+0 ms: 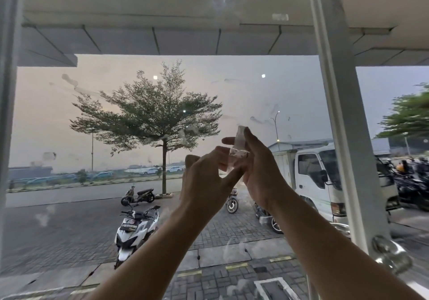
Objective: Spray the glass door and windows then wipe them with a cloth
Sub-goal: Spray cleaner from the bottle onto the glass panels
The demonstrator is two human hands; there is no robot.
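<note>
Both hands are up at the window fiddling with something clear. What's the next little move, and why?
Probably get rid of the clear strip. The right hand holds it and the left hand seems to pinch its lower end, so both are occupied. The glass shows smears not yet wiped.

L hand (204, 181) by R hand (261, 174), before glass (58, 125).

One left hand (204, 179), one right hand (260, 172), one clear scrap (239, 145), one truck (311, 176).
</note>
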